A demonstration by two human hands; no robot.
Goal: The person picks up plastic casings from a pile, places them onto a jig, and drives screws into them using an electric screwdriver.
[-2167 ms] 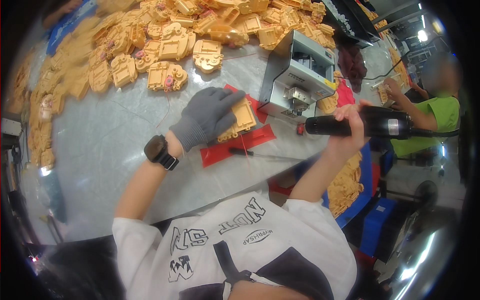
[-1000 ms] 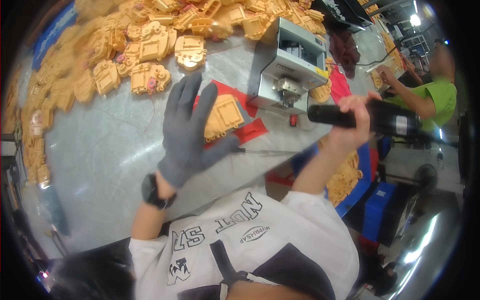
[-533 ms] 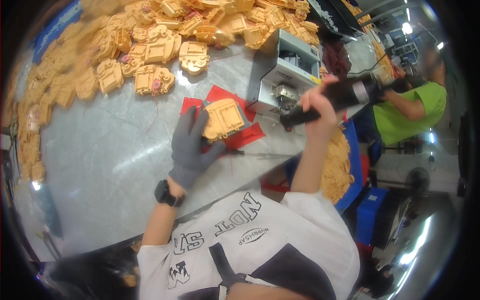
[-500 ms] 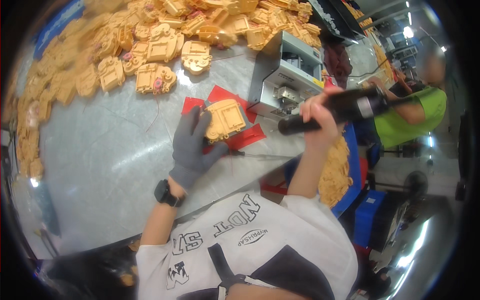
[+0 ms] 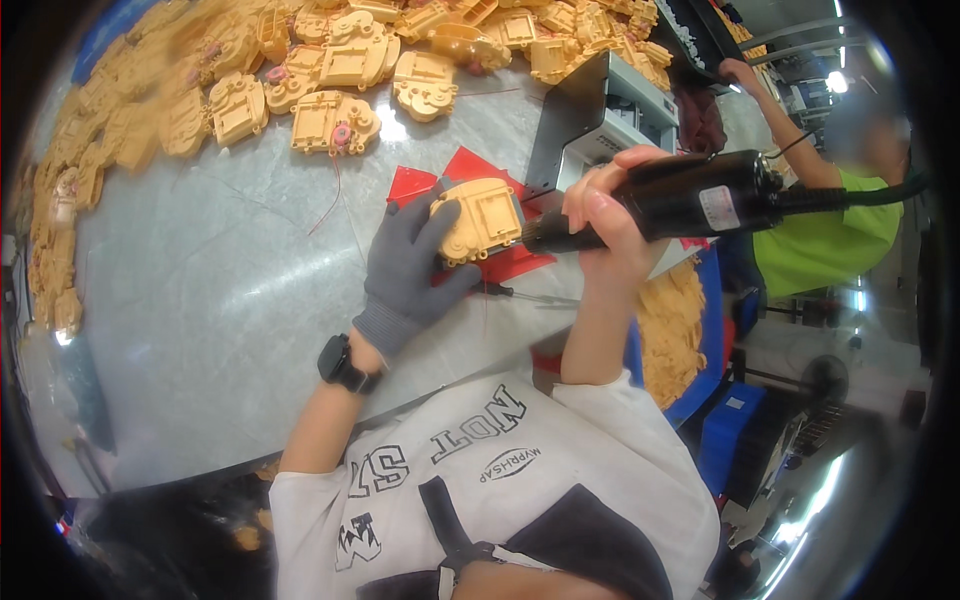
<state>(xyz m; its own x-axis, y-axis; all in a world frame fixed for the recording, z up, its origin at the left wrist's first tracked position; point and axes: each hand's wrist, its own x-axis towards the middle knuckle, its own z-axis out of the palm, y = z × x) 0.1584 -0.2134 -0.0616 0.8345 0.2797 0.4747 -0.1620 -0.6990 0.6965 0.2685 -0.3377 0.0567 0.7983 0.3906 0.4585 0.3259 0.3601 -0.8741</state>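
1. Head view. Landmark: red mat (image 5: 420, 185) on the grey worktable (image 5: 200, 320).
2. Yellow plastic housing (image 5: 482, 217): lies flat on the mat, ribbed inside facing up.
3. Left hand (image 5: 410, 265), grey-gloved: rests on the mat's near-left side, fingers closed round the housing's left edge, pinning it down; black wristwatch (image 5: 342, 364) below it.
4. Right hand (image 5: 605, 215), bare: right of the mat, wrapped tight round a black electric screwdriver (image 5: 690, 198), whose tip meets the housing's right edge.
5. Grey box unit (image 5: 600, 110): just beyond the mat.
6. Heap of yellow housings (image 5: 330, 70): beyond and left of the mat.
7. Co-worker's green sleeve (image 5: 850, 240): far right of the mat.
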